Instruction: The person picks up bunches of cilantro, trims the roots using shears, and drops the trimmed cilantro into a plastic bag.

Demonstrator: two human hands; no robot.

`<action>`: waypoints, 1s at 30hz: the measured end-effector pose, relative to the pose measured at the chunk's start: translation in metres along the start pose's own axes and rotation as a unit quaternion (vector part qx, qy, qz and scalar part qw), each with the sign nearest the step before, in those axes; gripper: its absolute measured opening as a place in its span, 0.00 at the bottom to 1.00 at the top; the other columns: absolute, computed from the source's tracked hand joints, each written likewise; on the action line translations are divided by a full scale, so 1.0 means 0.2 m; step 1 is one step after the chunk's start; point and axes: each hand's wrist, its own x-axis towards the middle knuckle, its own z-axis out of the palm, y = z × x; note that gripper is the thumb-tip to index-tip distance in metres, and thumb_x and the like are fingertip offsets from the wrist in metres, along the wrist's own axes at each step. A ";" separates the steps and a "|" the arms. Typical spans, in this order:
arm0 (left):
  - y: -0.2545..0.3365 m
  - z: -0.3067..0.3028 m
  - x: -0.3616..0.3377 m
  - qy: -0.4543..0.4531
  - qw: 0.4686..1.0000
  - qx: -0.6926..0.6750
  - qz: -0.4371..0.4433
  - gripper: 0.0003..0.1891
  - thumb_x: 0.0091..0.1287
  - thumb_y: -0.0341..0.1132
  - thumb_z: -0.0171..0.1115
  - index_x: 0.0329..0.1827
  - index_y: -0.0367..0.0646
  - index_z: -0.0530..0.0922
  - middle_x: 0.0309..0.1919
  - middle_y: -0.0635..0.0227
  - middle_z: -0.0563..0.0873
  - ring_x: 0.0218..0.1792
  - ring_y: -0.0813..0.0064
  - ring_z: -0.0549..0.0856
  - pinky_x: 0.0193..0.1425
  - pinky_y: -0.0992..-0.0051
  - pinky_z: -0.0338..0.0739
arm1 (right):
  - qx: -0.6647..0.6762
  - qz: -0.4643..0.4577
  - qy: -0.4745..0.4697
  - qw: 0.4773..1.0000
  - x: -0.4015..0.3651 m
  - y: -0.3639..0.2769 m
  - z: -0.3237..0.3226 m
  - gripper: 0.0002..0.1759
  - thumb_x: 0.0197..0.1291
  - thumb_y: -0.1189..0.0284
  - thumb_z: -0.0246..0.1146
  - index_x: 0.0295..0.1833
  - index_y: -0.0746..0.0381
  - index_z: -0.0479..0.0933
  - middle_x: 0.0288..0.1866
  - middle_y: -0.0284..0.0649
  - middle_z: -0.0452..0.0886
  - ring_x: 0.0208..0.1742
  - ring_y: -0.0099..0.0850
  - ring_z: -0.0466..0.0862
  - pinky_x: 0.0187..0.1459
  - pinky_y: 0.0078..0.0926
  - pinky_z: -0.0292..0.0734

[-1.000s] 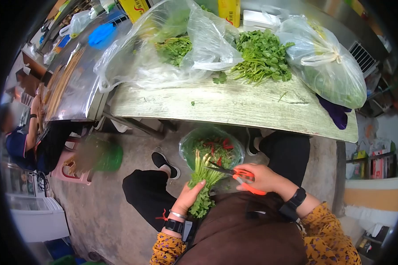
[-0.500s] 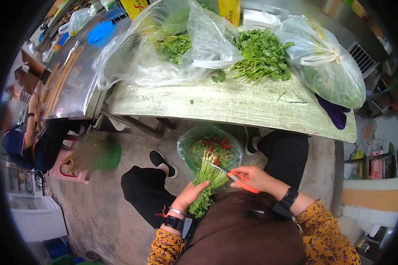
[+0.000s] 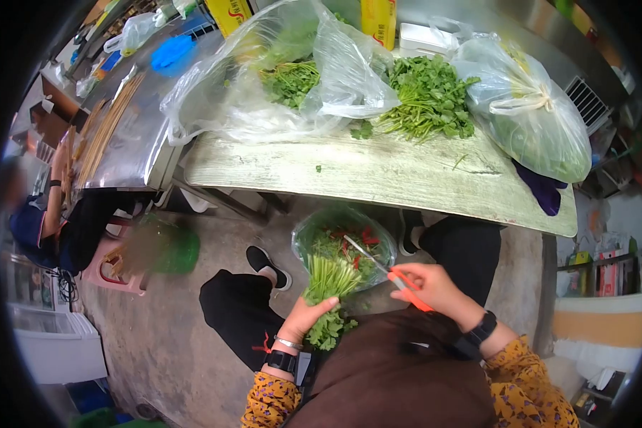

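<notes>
A bunch of cilantro [image 3: 331,279] is gripped in my left hand [image 3: 305,318], its leaves hanging down and its stem ends pointing up and away from me. The stem ends look cut off level. My right hand [image 3: 433,289] holds scissors [image 3: 405,284] with orange handles. Their blades look closed and point up to the left, apart from the stems. Beneath both hands, a bin [image 3: 297,241] lined with a clear bag stands on the floor. Green trimmings and red bits [image 3: 366,239] lie in it.
On the pale wooden table [image 3: 264,165] lie a cilantro pile [image 3: 431,100], an open plastic bag [image 3: 335,68] with more greens, and a tied bag [image 3: 531,118]. At left, a person [image 3: 39,214] sits by a metal table [image 3: 132,135] with thin sticks.
The scissors have moved right, away from the stems. The pale root ends seen at the top of the bunch before are gone from it. My left hand still holds the cilantro.
</notes>
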 end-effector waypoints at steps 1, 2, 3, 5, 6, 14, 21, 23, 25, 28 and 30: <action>-0.02 -0.02 -0.01 0.012 1.000 0.004 0.010 0.27 0.59 0.36 0.72 0.60 0.36 0.74 0.51 0.67 0.83 0.50 0.78 0.80 0.56 0.75 0.74 | -0.101 -0.072 0.031 0.992 -0.02 -0.01 -0.04 0.30 0.47 0.70 0.78 0.57 0.60 0.76 0.40 0.33 0.87 0.35 0.18 0.83 0.39 0.18 0.79; -0.01 -0.03 -0.01 0.016 1.000 0.005 0.013 0.27 0.59 0.36 0.72 0.60 0.36 0.74 0.51 0.67 0.83 0.50 0.78 0.80 0.56 0.75 0.74 | -0.110 -0.097 0.073 0.987 -0.05 -0.14 -0.08 0.32 0.45 0.71 0.78 0.57 0.60 0.73 0.38 0.35 0.86 0.34 0.21 0.84 0.38 0.20 0.79; 0.01 -0.03 -0.02 0.019 0.993 0.094 0.069 0.27 0.58 0.36 0.73 0.59 0.36 0.74 0.50 0.67 0.84 0.50 0.79 0.80 0.57 0.75 0.74 | -0.136 -0.116 0.127 0.976 -0.06 -0.18 -0.12 0.32 0.45 0.72 0.78 0.56 0.61 0.70 0.37 0.37 0.86 0.34 0.21 0.84 0.36 0.22 0.80; 0.02 0.02 -0.01 0.074 0.959 0.192 0.195 0.26 0.54 0.31 0.71 0.56 0.38 0.76 0.45 0.64 0.86 0.45 0.73 0.84 0.53 0.72 0.76 | -0.201 -0.142 0.244 0.938 -0.08 -0.29 -0.23 0.30 0.44 0.73 0.78 0.53 0.61 0.70 0.33 0.40 0.85 0.33 0.25 0.85 0.35 0.24 0.80; 0.02 0.01 -0.01 0.072 0.960 0.187 0.197 0.26 0.54 0.31 0.71 0.56 0.38 0.76 0.45 0.64 0.86 0.45 0.73 0.84 0.53 0.72 0.76 | -0.250 -0.137 0.278 0.918 -0.08 -0.32 -0.31 0.30 0.45 0.72 0.77 0.53 0.60 0.70 0.34 0.42 0.84 0.31 0.28 0.84 0.34 0.26 0.78; 0.13 0.02 0.00 0.139 0.807 0.424 0.387 0.25 0.45 0.27 0.71 0.51 0.45 0.79 0.39 0.63 0.86 0.39 0.60 0.84 0.43 0.67 0.75 | -0.380 -0.038 0.269 0.884 -0.03 -0.44 -0.58 0.25 0.49 0.71 0.74 0.54 0.60 0.75 0.31 0.36 0.78 0.27 0.28 0.77 0.33 0.24 0.73; 0.09 -0.01 -0.02 0.104 0.802 0.449 0.379 0.24 0.50 0.28 0.70 0.54 0.43 0.77 0.37 0.62 0.86 0.38 0.62 0.84 0.44 0.67 0.75 | 0.122 0.175 -0.170 0.962 -0.05 -0.30 -0.29 0.23 0.60 0.68 0.69 0.58 0.62 0.74 0.30 0.27 0.74 0.28 0.14 0.72 0.28 0.12 0.68; 0.03 0.00 -0.04 0.091 0.938 0.237 0.234 0.23 0.54 0.28 0.69 0.54 0.41 0.77 0.38 0.63 0.86 0.39 0.65 0.84 0.45 0.68 0.75 | 0.160 0.186 -0.178 0.953 -0.01 -0.16 -0.25 0.21 0.61 0.66 0.67 0.56 0.63 0.74 0.29 0.28 0.74 0.27 0.15 0.73 0.28 0.12 0.69; 0.04 0.03 -0.05 0.099 0.989 -0.075 0.078 0.19 0.61 0.31 0.66 0.54 0.36 0.76 0.36 0.65 0.84 0.36 0.72 0.81 0.44 0.70 0.74 | 0.204 0.205 -0.203 0.936 0.03 -0.06 -0.21 0.19 0.65 0.60 0.64 0.52 0.63 0.74 0.31 0.31 0.76 0.28 0.17 0.75 0.27 0.14 0.70; 0.05 -0.05 -0.02 -0.012 0.968 -0.246 -0.046 0.20 0.60 0.34 0.65 0.54 0.36 0.75 0.31 0.65 0.82 0.31 0.72 0.78 0.44 0.70 0.73 | 0.287 0.218 -0.233 0.903 0.04 0.07 -0.14 0.21 0.64 0.59 0.64 0.52 0.63 0.73 0.34 0.33 0.78 0.30 0.18 0.75 0.29 0.14 0.71; 0.05 -0.04 0.00 -0.035 0.964 -0.259 -0.051 0.18 0.61 0.38 0.61 0.51 0.36 0.75 0.25 0.70 0.76 0.26 0.74 0.72 0.44 0.71 0.70 | 0.296 0.236 -0.247 0.892 0.03 0.12 -0.12 0.23 0.65 0.55 0.62 0.53 0.62 0.73 0.38 0.35 0.80 0.35 0.19 0.77 0.33 0.16 0.73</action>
